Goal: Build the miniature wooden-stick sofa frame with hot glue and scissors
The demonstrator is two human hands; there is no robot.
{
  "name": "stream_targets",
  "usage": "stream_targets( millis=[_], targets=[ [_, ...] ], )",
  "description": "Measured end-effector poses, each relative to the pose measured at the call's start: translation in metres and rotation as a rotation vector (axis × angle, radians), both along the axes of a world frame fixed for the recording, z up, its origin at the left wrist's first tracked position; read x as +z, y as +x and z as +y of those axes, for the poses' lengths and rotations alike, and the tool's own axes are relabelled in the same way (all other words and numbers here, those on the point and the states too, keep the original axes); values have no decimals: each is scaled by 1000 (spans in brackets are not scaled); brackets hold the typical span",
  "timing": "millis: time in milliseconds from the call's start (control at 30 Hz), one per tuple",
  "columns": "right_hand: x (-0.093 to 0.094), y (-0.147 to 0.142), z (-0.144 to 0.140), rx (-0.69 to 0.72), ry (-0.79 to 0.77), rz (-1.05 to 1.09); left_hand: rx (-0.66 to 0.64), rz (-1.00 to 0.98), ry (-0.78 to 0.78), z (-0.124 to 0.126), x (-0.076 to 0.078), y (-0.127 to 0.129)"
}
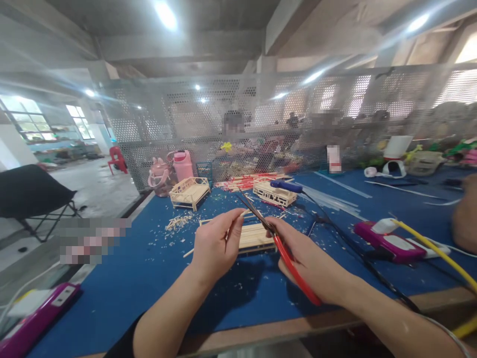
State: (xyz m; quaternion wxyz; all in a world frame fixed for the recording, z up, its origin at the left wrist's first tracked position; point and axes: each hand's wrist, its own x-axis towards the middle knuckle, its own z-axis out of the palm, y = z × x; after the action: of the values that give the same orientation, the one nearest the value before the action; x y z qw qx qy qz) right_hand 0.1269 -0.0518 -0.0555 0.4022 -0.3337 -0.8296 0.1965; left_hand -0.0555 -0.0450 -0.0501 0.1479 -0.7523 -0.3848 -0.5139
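Note:
My left hand (219, 238) is closed in a pinch, with the tip of a small pale stick (245, 213) showing at the fingertips. In my right hand (303, 253) are red-handled scissors (292, 268), their dark blades pointing up and left, close to that stick. Whether the blades touch it I cannot tell. Beneath both hands lies a flat frame of pale wooden sticks (257, 236), partly covered by them. Behind it stand a small bench-like stick model (190, 193) on the left and another stick model (274, 194) on the right.
Stick offcuts (179, 222) litter the blue table (160, 283). A blue glue gun (286, 186) rests by the right model, its cord trailing right. Red and pale sticks (257, 181) lie behind. Purple power strips (389, 242) sit at both sides. A perforated screen (186, 124) borders the back.

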Motion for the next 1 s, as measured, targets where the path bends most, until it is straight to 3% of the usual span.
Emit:
stream_targets(
  millis=[667, 867, 1000],
  targets=[
    [-6, -1, 1, -12, 175, -61, -161, -24, -162, -2, 2, 0],
    [-11, -9, 2, -303, 114, 104, -165, 7, -149, -4, 3, 1],
    [-9, -13, 1, -315, 166, 4, -126, 40, -132, -6, 2, 2]
  ],
)
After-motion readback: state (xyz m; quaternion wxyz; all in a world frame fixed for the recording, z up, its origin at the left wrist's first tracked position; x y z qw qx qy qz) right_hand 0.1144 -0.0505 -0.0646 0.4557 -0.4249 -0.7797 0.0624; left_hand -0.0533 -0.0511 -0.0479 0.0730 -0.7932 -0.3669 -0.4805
